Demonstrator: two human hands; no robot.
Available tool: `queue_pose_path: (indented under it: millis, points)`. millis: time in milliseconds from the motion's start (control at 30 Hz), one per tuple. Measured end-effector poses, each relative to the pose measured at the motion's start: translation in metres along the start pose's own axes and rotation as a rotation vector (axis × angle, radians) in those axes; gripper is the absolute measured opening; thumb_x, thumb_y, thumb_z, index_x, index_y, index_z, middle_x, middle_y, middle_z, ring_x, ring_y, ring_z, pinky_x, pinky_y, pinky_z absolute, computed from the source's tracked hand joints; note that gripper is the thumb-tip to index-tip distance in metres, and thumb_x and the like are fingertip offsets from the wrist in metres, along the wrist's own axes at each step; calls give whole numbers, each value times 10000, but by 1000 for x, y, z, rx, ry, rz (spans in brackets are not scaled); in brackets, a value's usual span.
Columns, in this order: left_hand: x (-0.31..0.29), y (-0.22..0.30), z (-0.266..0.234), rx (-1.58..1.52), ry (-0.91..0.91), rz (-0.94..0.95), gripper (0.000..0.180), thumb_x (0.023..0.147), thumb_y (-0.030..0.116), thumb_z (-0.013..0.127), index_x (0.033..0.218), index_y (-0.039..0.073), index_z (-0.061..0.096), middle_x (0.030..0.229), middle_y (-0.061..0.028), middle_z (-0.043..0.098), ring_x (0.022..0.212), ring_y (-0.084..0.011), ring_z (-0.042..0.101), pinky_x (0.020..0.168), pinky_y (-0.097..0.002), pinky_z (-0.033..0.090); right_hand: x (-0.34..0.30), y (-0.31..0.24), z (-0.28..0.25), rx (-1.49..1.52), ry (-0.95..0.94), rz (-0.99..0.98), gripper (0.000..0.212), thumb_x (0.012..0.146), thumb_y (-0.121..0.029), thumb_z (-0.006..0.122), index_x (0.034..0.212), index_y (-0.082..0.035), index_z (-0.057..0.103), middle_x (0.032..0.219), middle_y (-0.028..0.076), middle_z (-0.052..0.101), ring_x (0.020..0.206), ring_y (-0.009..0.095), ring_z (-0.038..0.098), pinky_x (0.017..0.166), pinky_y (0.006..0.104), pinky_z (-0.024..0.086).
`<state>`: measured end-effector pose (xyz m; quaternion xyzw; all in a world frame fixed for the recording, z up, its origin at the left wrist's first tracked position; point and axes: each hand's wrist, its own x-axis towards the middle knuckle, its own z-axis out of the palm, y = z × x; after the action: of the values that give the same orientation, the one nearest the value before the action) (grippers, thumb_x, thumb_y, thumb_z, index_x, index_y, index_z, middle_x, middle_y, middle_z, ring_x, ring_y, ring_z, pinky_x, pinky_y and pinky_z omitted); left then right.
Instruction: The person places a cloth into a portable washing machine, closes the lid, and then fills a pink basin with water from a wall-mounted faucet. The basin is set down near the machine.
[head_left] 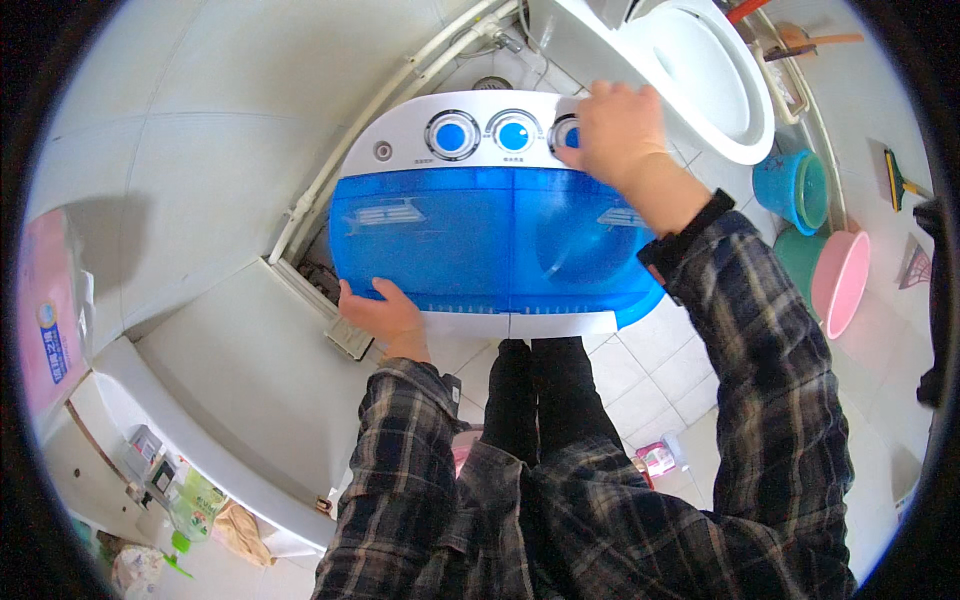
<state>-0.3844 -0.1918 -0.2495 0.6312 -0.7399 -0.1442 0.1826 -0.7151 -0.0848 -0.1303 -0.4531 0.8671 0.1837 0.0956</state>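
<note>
A small twin-tub washing machine (420, 240) stands before me, with a white control panel and closed see-through blue lids. Three blue-centred knobs line the panel: a left knob (451, 137), a middle knob (514, 136) and a right knob (566, 134). The fingers of my right hand (622, 130) are closed on the right knob and partly cover it. My left hand (385, 318) rests at the front left edge of the left lid, thumb and fingers apart. What lies under its fingertips is hard to make out.
A white washbasin (700, 70) is at the far right. Blue (785, 190) and pink basins (842, 285) stand along the right wall. Pipes (370, 125) run behind the machine. A white tub rim (190, 420) and bottles (195, 500) are at left. A pink package (657, 460) lies on the tiled floor.
</note>
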Motion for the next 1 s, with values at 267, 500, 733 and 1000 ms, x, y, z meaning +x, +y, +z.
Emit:
queue_pose_path:
  millis: [267,500,733,1000]
  points:
    - [0,0,-3,-22,-2,17,568,866,207,524,1312,-95,340,1230,-273,415,1157,-431,398,994,-508,330,7,-16,11,45,-164,66,496,812,-566,549,882,-100,705,932,83,671,895,255,636,772,423,432]
    - [4,4,-6,-73,-20,28,556,861,204,528,1293,-100,352,1225,-279,410,1158,-437,390,986,-517,329,-35,-3,42,474,177,299,527,858,-526,525,1022,-41,649,982,159,659,947,319,630,821,453,462]
    - [1,-7,-2,-29,2,12,569,843,202,558,1293,-82,357,1264,-282,391,1158,-432,393,988,-517,331,-154,40,197,1638,154,1292,747,931,-570,387,1417,-10,297,1428,188,363,1301,336,362,1076,414,289]
    - [13,-3,-13,39,-66,-8,567,845,253,588,1280,-50,389,1227,-257,440,1132,-406,442,967,-506,364,-146,20,211,1504,366,1130,638,957,-527,357,1293,15,383,1275,218,462,1129,303,492,970,403,394]
